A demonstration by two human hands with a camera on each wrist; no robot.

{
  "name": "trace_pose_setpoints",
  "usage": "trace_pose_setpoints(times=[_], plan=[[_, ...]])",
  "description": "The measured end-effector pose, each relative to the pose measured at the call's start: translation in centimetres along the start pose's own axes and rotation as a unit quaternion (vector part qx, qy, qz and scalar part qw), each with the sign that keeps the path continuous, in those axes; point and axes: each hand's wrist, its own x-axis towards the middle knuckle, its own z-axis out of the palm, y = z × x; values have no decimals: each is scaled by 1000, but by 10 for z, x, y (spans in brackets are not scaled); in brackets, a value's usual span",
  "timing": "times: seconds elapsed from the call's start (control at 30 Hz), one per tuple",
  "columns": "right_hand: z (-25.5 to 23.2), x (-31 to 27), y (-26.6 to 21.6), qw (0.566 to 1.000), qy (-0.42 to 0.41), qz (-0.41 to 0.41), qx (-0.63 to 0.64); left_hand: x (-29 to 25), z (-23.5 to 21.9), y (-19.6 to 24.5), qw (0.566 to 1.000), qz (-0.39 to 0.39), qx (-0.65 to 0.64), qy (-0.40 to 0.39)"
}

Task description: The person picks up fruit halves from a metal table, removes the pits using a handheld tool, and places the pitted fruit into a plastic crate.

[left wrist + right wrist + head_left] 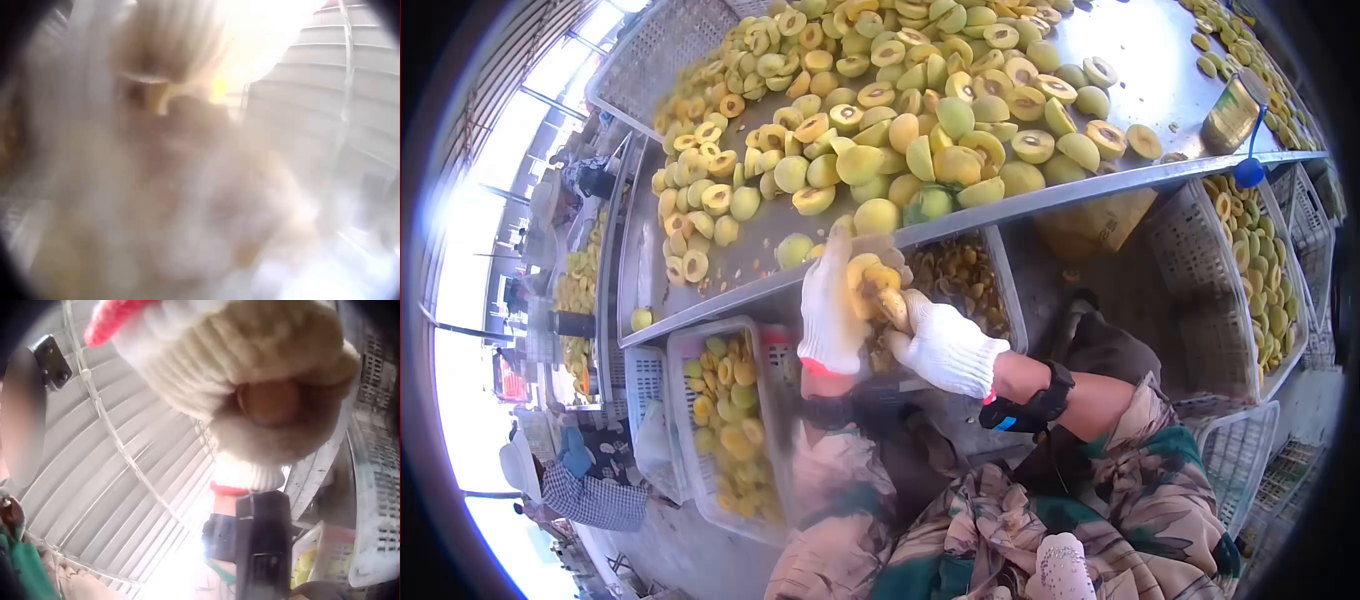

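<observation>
In the head view my gloved left hand [830, 315] holds yellow apricot halves [863, 280] just below the metal table's front edge. My gloved right hand [950, 348] meets it from the right, its fingers curled round a short tool with a brown handle [890, 302]. The handle's round end [269, 401] shows inside the curled right glove in the right wrist view; its working end is hidden by the fruit and fingers. Cut apricots [880, 150] are heaped on the table right ahead of both hands. Strong blur covers the left wrist view.
The metal table's edge [980, 213] runs just beyond the hands. Beneath it stands a crate [1003, 290] of dark pits or scraps. A white crate [750, 325] of apricot halves is at left, another crate [1200, 270] at right. A tin can [1235, 110] stands on the table; a person [595, 495] sits far left.
</observation>
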Motion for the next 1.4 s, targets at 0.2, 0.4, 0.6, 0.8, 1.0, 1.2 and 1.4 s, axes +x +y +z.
trace_pose_setpoints(times=[0.2,0.4,0.6,0.8,1.0,1.2,1.4], plan=[[-30,-13,-24,906,-183,73,374,2,-4,10,966,130,217,-53],[-33,-6,-22,917,-200,64,340,-17,11,13,996,72,-51,24],[-8,-4,-15,976,-111,28,184,-20,19,-7,952,143,160,219],[-15,-7,-21,957,-155,60,240,-28,34,5,946,145,199,213],[-28,-8,-19,899,-225,86,366,-9,1,-6,968,126,169,135],[-9,-5,-11,944,-172,49,278,-18,18,-2,959,116,190,176],[-33,-7,-15,835,-292,134,446,-10,-4,0,1000,16,-15,-20]])
